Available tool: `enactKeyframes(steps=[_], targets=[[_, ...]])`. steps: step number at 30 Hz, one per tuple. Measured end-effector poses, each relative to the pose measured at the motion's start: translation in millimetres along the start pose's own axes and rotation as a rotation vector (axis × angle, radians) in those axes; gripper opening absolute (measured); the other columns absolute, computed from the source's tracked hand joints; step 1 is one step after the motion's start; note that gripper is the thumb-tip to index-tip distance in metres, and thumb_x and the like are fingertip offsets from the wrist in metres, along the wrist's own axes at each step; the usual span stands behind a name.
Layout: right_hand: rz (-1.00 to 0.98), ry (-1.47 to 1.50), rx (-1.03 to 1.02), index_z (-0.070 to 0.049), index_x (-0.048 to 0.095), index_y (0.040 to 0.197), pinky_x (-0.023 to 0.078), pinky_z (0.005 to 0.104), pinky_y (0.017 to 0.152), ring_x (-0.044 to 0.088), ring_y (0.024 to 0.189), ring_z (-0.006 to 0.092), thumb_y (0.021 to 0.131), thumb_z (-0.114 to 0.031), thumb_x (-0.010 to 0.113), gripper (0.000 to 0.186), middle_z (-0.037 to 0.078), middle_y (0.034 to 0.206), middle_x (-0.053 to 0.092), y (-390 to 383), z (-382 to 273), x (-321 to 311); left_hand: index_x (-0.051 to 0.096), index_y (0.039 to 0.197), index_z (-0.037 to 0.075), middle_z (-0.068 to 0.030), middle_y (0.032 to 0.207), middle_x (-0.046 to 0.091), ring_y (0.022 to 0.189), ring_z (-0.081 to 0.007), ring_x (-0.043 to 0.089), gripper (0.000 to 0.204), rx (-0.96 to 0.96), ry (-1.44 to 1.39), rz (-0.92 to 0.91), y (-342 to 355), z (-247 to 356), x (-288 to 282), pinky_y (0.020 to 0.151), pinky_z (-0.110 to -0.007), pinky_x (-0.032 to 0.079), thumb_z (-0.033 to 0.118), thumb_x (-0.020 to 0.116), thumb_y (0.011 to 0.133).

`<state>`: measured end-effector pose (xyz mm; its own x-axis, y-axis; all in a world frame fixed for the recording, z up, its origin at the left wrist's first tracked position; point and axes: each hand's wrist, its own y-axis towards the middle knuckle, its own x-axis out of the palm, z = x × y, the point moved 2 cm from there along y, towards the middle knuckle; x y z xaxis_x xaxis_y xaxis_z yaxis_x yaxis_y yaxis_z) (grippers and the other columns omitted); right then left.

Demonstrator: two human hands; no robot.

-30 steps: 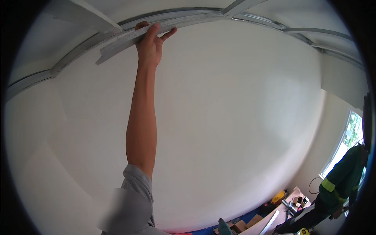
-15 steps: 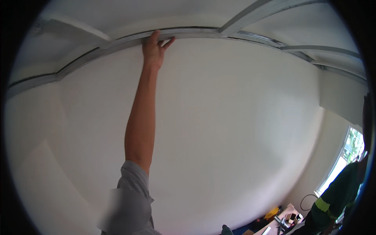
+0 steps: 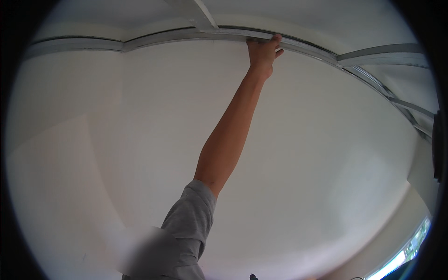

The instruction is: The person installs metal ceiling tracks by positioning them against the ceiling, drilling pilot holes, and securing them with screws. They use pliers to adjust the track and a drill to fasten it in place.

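My left hand (image 3: 262, 55) reaches up at the end of a raised bare arm, in a short grey sleeve (image 3: 190, 212). Its fingers grip a grey metal channel (image 3: 163, 38) that runs along the top of the white wall. One finger lies over the channel's face, while another sticks out below it; the rest are partly hidden. My right hand is out of sight. The dark tip of some object (image 3: 253, 277) pokes in at the lower edge, too little of it showing to name.
Metal cross members (image 3: 382, 56) branch off the channel under the ceiling, one of them (image 3: 198, 14) left of my hand. The white wall (image 3: 317, 154) fills the middle. A bright window (image 3: 406, 252) is at the lower right, and a dark shape (image 3: 437, 147) stands at the right rim.
The view has swung left, so the arm and ceiling frame appear farther right. My left hand now lies right of a cross member's joint, still on the channel. The co-worker and cluttered tabletop have left view.
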<state>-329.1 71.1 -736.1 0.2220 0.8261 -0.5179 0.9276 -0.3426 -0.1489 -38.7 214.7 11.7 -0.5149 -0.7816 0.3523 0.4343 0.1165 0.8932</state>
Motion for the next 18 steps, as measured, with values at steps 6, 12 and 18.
enactKeyframes(steps=[6,12,18], targets=[[-0.006,-0.011,0.019,0.0,0.063,0.12,0.054,0.0471,0.077,0.07,0.087,0.033,0.087,-0.021,0.071,0.04,0.021,0.101,0.072,-1.5,1.8,-2.5,0.04,0.133,-0.004,-0.0131,0.123,0.059,0.098,-0.0252,0.065,0.053,-0.105,0.088,0.085,16.1,-7.9,-5.4,0.095,-0.04,0.06,0.012,0.074,0.095],[-0.013,-0.009,0.029,-0.001,0.063,0.121,0.055,0.0471,0.076,0.07,0.087,0.0328,0.087,-0.021,0.071,0.04,0.021,0.102,0.072,-5.1,1.7,0.1,0.049,0.131,-0.002,-0.0134,0.12,0.062,0.099,-0.0235,0.066,0.048,-0.109,0.097,-0.024,8.4,-20.3,-8.2,0.094,-0.038,0.061,0.008,0.075,0.093],[-0.005,-0.015,0.051,-0.001,0.062,0.122,0.055,0.0471,0.076,0.07,0.087,0.0327,0.087,-0.021,0.071,0.041,0.021,0.102,0.072,1.4,1.9,0.4,0.04,0.131,0.001,-0.0146,0.12,0.059,0.104,-0.0213,0.064,0.053,-0.064,-0.079,-0.053,20.1,-23.1,8.9,0.086,-0.032,0.059,0.002,0.074,0.092]])
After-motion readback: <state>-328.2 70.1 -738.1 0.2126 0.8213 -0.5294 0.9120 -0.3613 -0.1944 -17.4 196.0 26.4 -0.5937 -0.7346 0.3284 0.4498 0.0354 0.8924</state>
